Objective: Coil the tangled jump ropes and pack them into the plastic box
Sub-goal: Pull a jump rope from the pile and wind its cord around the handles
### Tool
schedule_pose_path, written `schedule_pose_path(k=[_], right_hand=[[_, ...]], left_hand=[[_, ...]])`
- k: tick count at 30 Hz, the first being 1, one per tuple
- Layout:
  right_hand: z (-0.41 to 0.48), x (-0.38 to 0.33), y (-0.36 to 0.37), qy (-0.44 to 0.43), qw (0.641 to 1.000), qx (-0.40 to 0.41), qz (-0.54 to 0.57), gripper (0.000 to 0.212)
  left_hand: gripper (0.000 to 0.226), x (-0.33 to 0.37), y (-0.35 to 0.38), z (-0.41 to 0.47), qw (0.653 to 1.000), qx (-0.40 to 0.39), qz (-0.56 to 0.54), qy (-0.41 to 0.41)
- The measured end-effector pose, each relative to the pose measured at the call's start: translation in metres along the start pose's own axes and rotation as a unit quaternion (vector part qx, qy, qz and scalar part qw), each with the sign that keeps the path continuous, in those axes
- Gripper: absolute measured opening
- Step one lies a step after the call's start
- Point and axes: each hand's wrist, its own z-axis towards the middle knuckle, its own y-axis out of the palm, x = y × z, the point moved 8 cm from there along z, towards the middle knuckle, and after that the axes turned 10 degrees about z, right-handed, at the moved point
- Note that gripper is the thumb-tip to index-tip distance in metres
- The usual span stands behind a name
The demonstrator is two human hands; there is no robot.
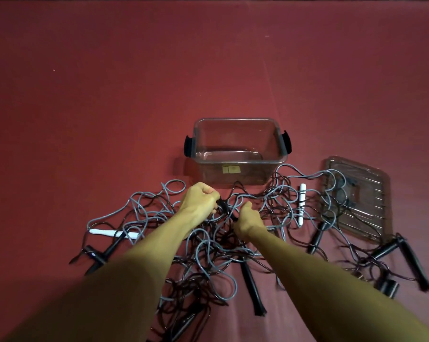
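Observation:
A tangle of grey and dark jump ropes (208,245) sprawls over the red cloth in front of me. A clear plastic box (238,154) with black side latches stands open and empty just beyond it. My left hand (199,201) and my right hand (248,222) are both curled into the middle of the tangle, gripping a black handle or dark rope between them. White handles lie at the left (114,233) and at the right (302,204). Black handles (254,287) stick out of the pile at several spots.
The clear lid (359,201) lies flat to the right of the box with rope strands draped across it. More black handles (406,257) and a small dark roll (387,287) lie at the near right. Red cloth (134,82) covers the whole table.

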Motion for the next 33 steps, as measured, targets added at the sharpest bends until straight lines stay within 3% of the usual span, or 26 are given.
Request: schedule_pose_path(k=[6, 11, 16, 21, 27, 31, 33], right_hand=[[-0.014, -0.005, -0.036, -0.015, 0.997, 0.060, 0.051, 0.030], [-0.049, -0.020, -0.067, -0.072, 0.989, 0.103, 0.082, 0.031], [-0.106, -0.053, -0.090, -0.185, 0.974, 0.091, 0.098, 0.031], [-0.179, -0.089, -0.124, -0.314, 0.944, 0.054, 0.088, 0.026], [-0.256, -0.107, -0.165, -0.389, 0.903, 0.081, 0.163, 0.032], [-0.300, -0.117, -0.188, -0.428, 0.878, 0.093, 0.195, 0.033], [-0.316, -0.124, -0.204, -0.445, 0.859, 0.124, 0.220, 0.033]], left_hand=[[0.009, 0.010, -0.006, -0.010, 1.000, 0.002, 0.024, -0.003], [0.019, 0.031, -0.014, -0.033, 0.995, -0.019, 0.089, 0.025], [0.012, 0.058, -0.031, -0.085, 0.986, -0.009, 0.149, 0.068], [0.040, 0.091, -0.048, -0.142, 0.966, -0.001, 0.221, 0.131], [0.050, 0.113, -0.071, -0.198, 0.939, 0.070, 0.275, 0.197], [0.030, 0.131, -0.085, -0.230, 0.918, 0.101, 0.303, 0.235], [0.020, 0.141, -0.092, -0.240, 0.930, 0.109, 0.238, 0.258]])
